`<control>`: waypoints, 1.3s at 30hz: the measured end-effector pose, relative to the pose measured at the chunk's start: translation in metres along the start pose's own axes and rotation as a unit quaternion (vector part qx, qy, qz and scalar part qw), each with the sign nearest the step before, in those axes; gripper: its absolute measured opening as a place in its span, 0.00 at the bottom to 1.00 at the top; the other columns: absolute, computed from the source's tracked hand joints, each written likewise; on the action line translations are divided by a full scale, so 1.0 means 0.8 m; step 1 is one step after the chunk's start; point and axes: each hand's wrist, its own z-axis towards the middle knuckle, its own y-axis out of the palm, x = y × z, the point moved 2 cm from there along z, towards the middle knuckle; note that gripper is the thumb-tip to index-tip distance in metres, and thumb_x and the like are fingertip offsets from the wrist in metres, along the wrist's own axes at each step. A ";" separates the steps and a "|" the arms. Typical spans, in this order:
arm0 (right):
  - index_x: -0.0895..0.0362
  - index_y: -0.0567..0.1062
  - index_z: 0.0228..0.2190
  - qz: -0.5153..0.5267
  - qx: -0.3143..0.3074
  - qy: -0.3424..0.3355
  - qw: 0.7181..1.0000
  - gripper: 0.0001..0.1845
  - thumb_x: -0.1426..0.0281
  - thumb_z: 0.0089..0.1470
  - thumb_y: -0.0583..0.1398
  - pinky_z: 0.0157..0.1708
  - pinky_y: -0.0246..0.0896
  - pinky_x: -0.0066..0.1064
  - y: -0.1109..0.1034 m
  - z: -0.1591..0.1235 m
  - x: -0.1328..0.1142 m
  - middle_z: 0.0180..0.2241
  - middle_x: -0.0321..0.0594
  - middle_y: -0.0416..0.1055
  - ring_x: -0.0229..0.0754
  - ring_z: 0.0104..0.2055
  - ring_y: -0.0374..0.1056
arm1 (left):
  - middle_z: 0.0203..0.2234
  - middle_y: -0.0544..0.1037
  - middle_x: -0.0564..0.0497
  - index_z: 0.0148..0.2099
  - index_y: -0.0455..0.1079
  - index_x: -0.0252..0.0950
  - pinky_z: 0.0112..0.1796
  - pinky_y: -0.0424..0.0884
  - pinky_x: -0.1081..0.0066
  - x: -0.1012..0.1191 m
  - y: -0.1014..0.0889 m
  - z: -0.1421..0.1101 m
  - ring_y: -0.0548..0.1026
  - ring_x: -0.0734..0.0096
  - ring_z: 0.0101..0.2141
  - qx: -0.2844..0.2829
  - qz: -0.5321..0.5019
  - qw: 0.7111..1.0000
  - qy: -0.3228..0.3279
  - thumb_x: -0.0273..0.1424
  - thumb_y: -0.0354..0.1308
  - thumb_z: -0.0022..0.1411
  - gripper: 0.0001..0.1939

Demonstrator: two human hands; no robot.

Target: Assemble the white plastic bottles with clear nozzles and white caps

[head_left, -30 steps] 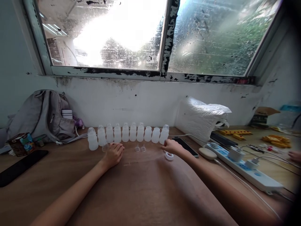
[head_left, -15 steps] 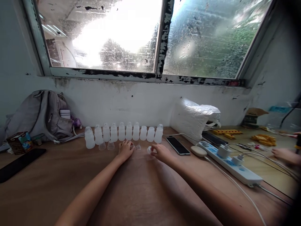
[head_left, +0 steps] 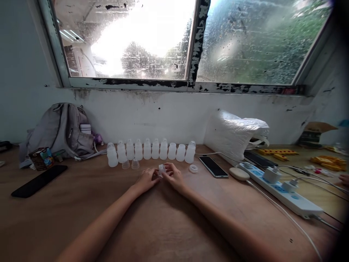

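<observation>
My left hand (head_left: 147,179) and my right hand (head_left: 173,176) meet low over the table, in front of a row of bottles. Between the right fingers is a white bottle collar ring (head_left: 161,168), tilted on edge. Closed against its underside, the left fingers pinch a small clear piece that looks like a bottle teat (head_left: 160,176), mostly hidden. Behind stand several frosted baby bottles (head_left: 147,150); two of them (head_left: 180,153) have no top. Two clear dome caps (head_left: 135,164) sit left of my hands. Another white ring (head_left: 193,168) lies flat to the right.
A phone (head_left: 213,166), a round beige puck (head_left: 239,174) and a power strip (head_left: 280,191) with cables lie right. A silver padded bag (head_left: 231,134) leans at the wall. Left are a backpack (head_left: 61,131) and a black phone (head_left: 39,181). Another person's hand (head_left: 344,179) shows far right.
My right hand has carried the white ring left to my left hand, which now pinches the clear piece beneath it. The second ring has come into sight. The view has shifted slightly.
</observation>
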 end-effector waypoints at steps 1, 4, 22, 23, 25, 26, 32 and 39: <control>0.57 0.64 0.42 -0.004 -0.002 0.001 1.000 0.19 0.65 0.46 0.56 0.30 0.60 0.29 0.003 -0.002 0.000 0.36 0.42 0.68 0.39 0.35 0.64 | 0.35 0.72 0.48 0.47 0.60 0.38 0.41 0.61 0.63 -0.005 0.002 -0.001 0.68 0.64 0.39 0.007 -0.026 1.000 -0.008 0.37 0.54 0.51 0.20; 0.57 0.67 0.40 -0.040 -0.021 -0.012 0.999 0.18 0.67 0.44 0.57 0.33 0.59 0.31 0.006 -0.005 0.000 0.36 0.42 0.68 0.41 0.37 0.64 | 0.39 0.70 0.46 0.50 0.55 0.36 0.43 0.61 0.64 -0.018 0.005 0.000 0.68 0.65 0.41 0.029 -0.098 0.994 -0.029 0.32 0.58 0.47 0.27; 0.57 0.71 0.28 -0.065 -0.007 -0.084 0.994 0.07 0.69 0.49 0.54 0.34 0.56 0.29 0.011 -0.006 0.000 0.28 0.39 0.69 0.39 0.33 0.63 | 0.40 0.70 0.48 0.46 0.62 0.36 0.43 0.61 0.67 0.009 -0.007 -0.009 0.66 0.67 0.41 0.003 -0.008 0.999 0.054 0.30 0.54 0.51 0.17; 0.57 0.71 0.27 -0.053 0.002 -0.080 0.995 0.07 0.68 0.49 0.54 0.33 0.56 0.28 0.009 -0.006 0.000 0.28 0.39 0.68 0.38 0.32 0.63 | 0.40 0.69 0.48 0.47 0.61 0.36 0.44 0.61 0.68 0.011 -0.008 -0.011 0.66 0.67 0.42 0.005 -0.001 0.998 0.063 0.30 0.54 0.51 0.18; 0.58 0.71 0.27 -0.023 0.016 -0.068 0.997 0.08 0.67 0.49 0.54 0.30 0.56 0.27 0.007 -0.007 -0.002 0.27 0.38 0.68 0.37 0.30 0.63 | 0.42 0.69 0.48 0.48 0.60 0.36 0.44 0.60 0.68 0.017 -0.009 -0.013 0.65 0.67 0.43 0.008 0.019 0.996 0.083 0.31 0.54 0.51 0.20; 0.58 0.70 0.27 -0.006 0.022 -0.057 0.998 0.09 0.66 0.49 0.54 0.29 0.56 0.27 0.006 -0.008 -0.002 0.26 0.38 0.68 0.37 0.29 0.63 | 0.42 0.69 0.48 0.49 0.59 0.36 0.44 0.60 0.68 0.019 -0.009 -0.014 0.65 0.67 0.43 0.009 0.032 0.995 0.092 0.32 0.54 0.51 0.21; 0.58 0.66 0.28 0.119 0.024 0.024 0.992 0.12 0.63 0.51 0.51 0.24 0.58 0.26 0.003 -0.015 -0.009 0.23 0.37 0.67 0.35 0.23 0.63 | 0.31 0.74 0.49 0.40 0.65 0.36 0.41 0.57 0.65 0.031 -0.012 -0.018 0.69 0.68 0.34 0.053 0.135 0.987 0.067 0.32 0.46 0.58 0.10; 0.57 0.65 0.37 0.017 -0.027 -0.069 0.997 0.12 0.68 0.47 0.53 0.26 0.57 0.25 0.011 -0.024 -0.021 0.27 0.37 0.67 0.35 0.25 0.62 | 0.25 0.73 0.51 0.33 0.66 0.36 0.37 0.59 0.65 0.038 -0.018 -0.022 0.69 0.69 0.29 0.087 0.132 0.987 0.019 0.34 0.44 0.59 0.12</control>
